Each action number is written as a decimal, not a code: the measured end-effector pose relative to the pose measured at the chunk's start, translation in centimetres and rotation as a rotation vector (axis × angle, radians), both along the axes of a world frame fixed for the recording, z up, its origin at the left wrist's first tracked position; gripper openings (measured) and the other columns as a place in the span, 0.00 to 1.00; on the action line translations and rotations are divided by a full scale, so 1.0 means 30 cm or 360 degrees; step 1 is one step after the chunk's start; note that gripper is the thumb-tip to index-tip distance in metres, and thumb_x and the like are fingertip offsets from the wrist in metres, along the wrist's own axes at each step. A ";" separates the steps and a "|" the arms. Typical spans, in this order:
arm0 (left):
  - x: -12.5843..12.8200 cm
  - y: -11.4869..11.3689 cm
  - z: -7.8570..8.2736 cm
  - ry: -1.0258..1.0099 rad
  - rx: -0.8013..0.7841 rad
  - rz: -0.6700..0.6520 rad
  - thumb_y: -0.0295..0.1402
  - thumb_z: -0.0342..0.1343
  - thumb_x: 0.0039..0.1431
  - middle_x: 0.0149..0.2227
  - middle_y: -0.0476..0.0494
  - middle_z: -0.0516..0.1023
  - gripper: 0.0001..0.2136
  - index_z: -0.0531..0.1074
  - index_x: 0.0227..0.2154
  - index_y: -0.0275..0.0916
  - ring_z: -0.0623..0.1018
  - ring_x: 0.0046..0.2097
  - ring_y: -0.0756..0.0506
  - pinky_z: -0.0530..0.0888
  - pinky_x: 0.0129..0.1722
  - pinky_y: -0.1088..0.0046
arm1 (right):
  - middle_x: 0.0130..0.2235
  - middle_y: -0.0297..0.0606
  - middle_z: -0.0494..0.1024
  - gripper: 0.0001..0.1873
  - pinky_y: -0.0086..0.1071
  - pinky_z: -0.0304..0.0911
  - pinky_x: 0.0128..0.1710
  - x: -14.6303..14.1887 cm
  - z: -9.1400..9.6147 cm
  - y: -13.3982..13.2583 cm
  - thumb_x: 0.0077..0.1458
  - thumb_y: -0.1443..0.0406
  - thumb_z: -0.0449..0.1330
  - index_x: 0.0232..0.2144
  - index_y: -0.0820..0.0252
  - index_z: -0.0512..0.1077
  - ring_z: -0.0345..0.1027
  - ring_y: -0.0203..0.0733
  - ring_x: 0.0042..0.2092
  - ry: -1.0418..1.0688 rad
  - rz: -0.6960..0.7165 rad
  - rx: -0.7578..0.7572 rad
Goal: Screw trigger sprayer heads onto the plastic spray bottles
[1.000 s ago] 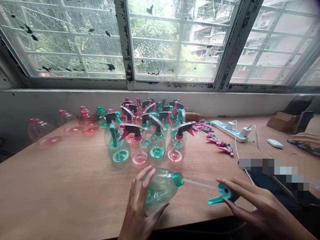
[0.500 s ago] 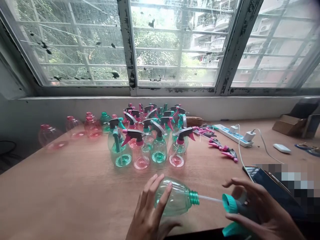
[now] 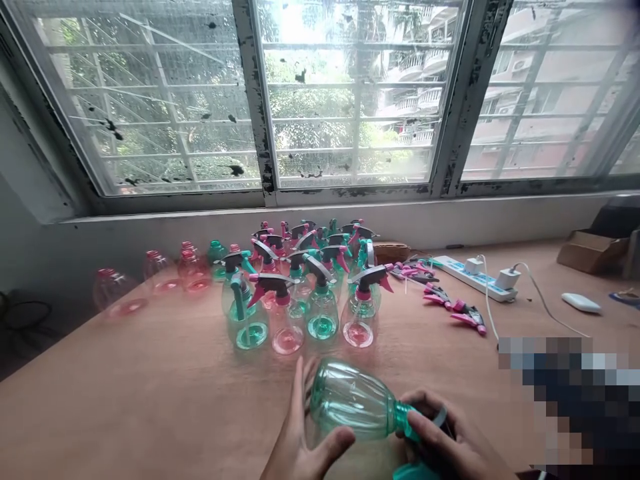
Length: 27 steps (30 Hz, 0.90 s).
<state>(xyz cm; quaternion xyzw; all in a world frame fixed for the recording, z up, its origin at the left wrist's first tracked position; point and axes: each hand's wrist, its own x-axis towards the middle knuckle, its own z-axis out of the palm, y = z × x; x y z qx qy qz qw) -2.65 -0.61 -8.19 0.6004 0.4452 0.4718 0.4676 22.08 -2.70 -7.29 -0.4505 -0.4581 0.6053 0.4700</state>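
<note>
A clear green spray bottle [image 3: 353,400] lies on its side just above the table's near edge. My left hand [image 3: 305,440] cups its body from below and behind, fingers curled round it. My right hand [image 3: 443,443] is wrapped round the green and grey trigger sprayer head [image 3: 423,427], which sits against the bottle's neck. The dip tube is out of sight inside the bottle. Behind, a cluster of several assembled green and pink spray bottles [image 3: 305,287] stands upright.
Capless pink bottles [image 3: 150,280] stand at the left on the wooden table [image 3: 150,387]. Loose pink sprayer heads [image 3: 450,303], a power strip [image 3: 475,273] with cables, a white mouse [image 3: 580,302] and a cardboard box [image 3: 590,250] lie to the right. A windowsill wall runs behind.
My right hand has pushed the sprayer head leftward, the tube sliding into the bottle until the head meets the neck. The bottle tilted and my view shifted downward.
</note>
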 end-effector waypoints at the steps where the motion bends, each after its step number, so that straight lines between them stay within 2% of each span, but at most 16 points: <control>1: -0.004 0.003 0.007 -0.0001 -0.0055 -0.0027 0.58 0.61 0.58 0.74 0.31 0.53 0.51 0.41 0.73 0.42 0.54 0.74 0.30 0.55 0.72 0.46 | 0.24 0.30 0.75 0.25 0.29 0.55 0.28 -0.004 0.005 0.010 0.54 0.44 0.66 0.36 0.60 0.76 0.63 0.36 0.26 0.0025 0.0034 0.0011; 3: -0.010 0.008 0.024 0.0097 -0.0019 -0.0048 0.54 0.60 0.61 0.72 0.34 0.59 0.41 0.53 0.71 0.43 0.57 0.73 0.31 0.52 0.73 0.45 | 0.25 0.30 0.74 0.24 0.30 0.53 0.27 -0.011 0.014 0.032 0.55 0.45 0.66 0.36 0.59 0.74 0.62 0.37 0.26 0.0052 0.0048 0.0056; 5: -0.013 0.010 0.040 0.0194 0.0101 -0.0046 0.51 0.60 0.63 0.71 0.38 0.62 0.35 0.59 0.69 0.46 0.59 0.72 0.32 0.52 0.73 0.45 | 0.25 0.29 0.72 0.23 0.31 0.52 0.28 -0.013 0.022 0.051 0.53 0.46 0.68 0.36 0.58 0.73 0.61 0.37 0.27 0.0033 0.0029 0.0110; 8: -0.019 0.011 0.046 0.0231 0.0170 -0.0046 0.48 0.60 0.64 0.74 0.43 0.57 0.35 0.55 0.70 0.50 0.54 0.74 0.33 0.50 0.74 0.47 | 0.27 0.29 0.72 0.23 0.31 0.55 0.30 -0.007 0.028 0.063 0.47 0.49 0.73 0.34 0.57 0.72 0.62 0.39 0.30 -0.0030 -0.0017 0.0174; 11: -0.025 0.006 0.032 0.0136 0.0128 -0.0130 0.49 0.61 0.64 0.75 0.46 0.53 0.38 0.51 0.72 0.54 0.50 0.75 0.35 0.45 0.74 0.47 | 0.28 0.29 0.71 0.22 0.32 0.58 0.32 0.006 0.028 0.058 0.48 0.49 0.72 0.32 0.58 0.72 0.63 0.40 0.31 -0.0145 -0.0009 0.0162; 14: -0.027 -0.002 0.017 -0.0045 -0.0013 -0.0133 0.52 0.65 0.58 0.76 0.42 0.51 0.47 0.44 0.73 0.52 0.50 0.75 0.35 0.44 0.74 0.46 | 0.26 0.29 0.70 0.21 0.33 0.57 0.32 0.012 0.030 0.051 0.51 0.48 0.70 0.32 0.58 0.72 0.62 0.40 0.30 -0.0200 0.0093 0.0192; 16: -0.028 -0.002 0.014 -0.0178 -0.0118 -0.0108 0.52 0.67 0.56 0.76 0.37 0.49 0.52 0.39 0.73 0.47 0.52 0.75 0.34 0.49 0.73 0.48 | 0.26 0.29 0.71 0.21 0.32 0.56 0.31 0.010 0.034 0.050 0.50 0.49 0.71 0.31 0.59 0.72 0.63 0.40 0.30 -0.0195 0.0141 0.0255; 17: -0.029 0.001 0.016 -0.0218 -0.0138 -0.0108 0.52 0.67 0.55 0.75 0.34 0.51 0.52 0.40 0.73 0.44 0.54 0.74 0.33 0.51 0.73 0.48 | 0.27 0.30 0.71 0.21 0.32 0.56 0.31 0.008 0.036 0.050 0.49 0.49 0.71 0.31 0.59 0.72 0.63 0.40 0.31 -0.0193 0.0147 0.0277; 19: -0.030 0.008 0.023 -0.0216 -0.0087 -0.0134 0.50 0.69 0.55 0.73 0.32 0.56 0.49 0.49 0.71 0.42 0.59 0.73 0.31 0.56 0.72 0.49 | 0.27 0.30 0.70 0.21 0.32 0.56 0.32 0.007 0.036 0.052 0.48 0.49 0.72 0.30 0.59 0.72 0.62 0.40 0.31 -0.0189 0.0149 0.0274; 22: -0.028 0.014 0.035 -0.0154 0.0067 -0.0140 0.45 0.72 0.53 0.71 0.37 0.62 0.42 0.60 0.67 0.45 0.62 0.71 0.30 0.58 0.72 0.51 | 0.27 0.30 0.70 0.21 0.32 0.57 0.32 0.009 0.029 0.054 0.50 0.49 0.70 0.32 0.59 0.72 0.62 0.40 0.31 -0.0158 0.0152 0.0247; 25: -0.023 0.000 0.034 -0.0200 0.0069 -0.0166 0.44 0.71 0.55 0.72 0.42 0.61 0.41 0.58 0.69 0.53 0.63 0.71 0.32 0.61 0.71 0.50 | 0.26 0.29 0.71 0.21 0.32 0.57 0.30 0.015 0.018 0.055 0.51 0.49 0.70 0.32 0.59 0.71 0.62 0.40 0.30 -0.0111 0.0168 0.0225; 27: -0.021 -0.014 0.027 -0.0167 0.0113 -0.0170 0.45 0.68 0.58 0.73 0.44 0.58 0.40 0.55 0.70 0.57 0.61 0.72 0.31 0.59 0.71 0.48 | 0.26 0.30 0.72 0.21 0.32 0.57 0.30 0.017 0.014 0.054 0.50 0.49 0.70 0.33 0.58 0.72 0.63 0.40 0.30 -0.0095 0.0164 0.0222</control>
